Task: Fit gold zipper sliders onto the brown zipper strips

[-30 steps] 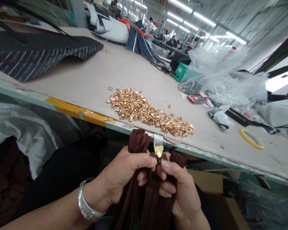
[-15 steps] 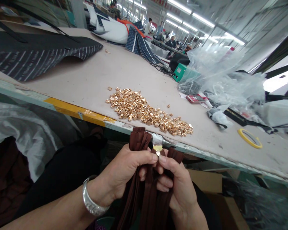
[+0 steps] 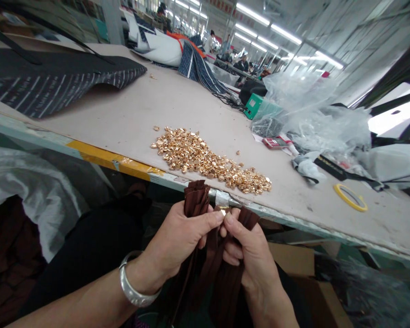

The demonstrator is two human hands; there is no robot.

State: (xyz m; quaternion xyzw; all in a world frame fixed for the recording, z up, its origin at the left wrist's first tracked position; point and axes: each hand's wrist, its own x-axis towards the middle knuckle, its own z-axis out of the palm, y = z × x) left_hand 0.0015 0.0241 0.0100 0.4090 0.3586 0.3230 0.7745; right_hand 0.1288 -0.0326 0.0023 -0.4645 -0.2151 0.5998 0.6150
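Observation:
My left hand (image 3: 182, 232) is closed on a bundle of dark brown zipper-like strips (image 3: 196, 198), whose ends stand up above the fingers. Beside it, my right hand (image 3: 248, 237) grips a second brown bundle (image 3: 248, 218). The thumbs and forefingers of both hands meet at a small gold piece (image 3: 223, 212) by the end of a brown strip, at the table edge. A metal fixture (image 3: 222, 197) sits on that edge just beyond my fingertips. Behind it, a long pile of small gold metal pieces (image 3: 205, 157) lies on the table (image 3: 123, 109).
Striped dark fabric (image 3: 64, 82) lies at the left. Toward the right are a green box (image 3: 253, 106), clear plastic bags (image 3: 314, 114), a red packet (image 3: 275, 143) and a yellow tape roll (image 3: 350, 197). Cardboard (image 3: 292, 258) is below the table. People are in the far background.
Both hands have shifted slightly up, bringing the fingertips nearer the metal fixture. The gold piece has tilted, and the hanging brown strips have moved. The view has turned slightly.

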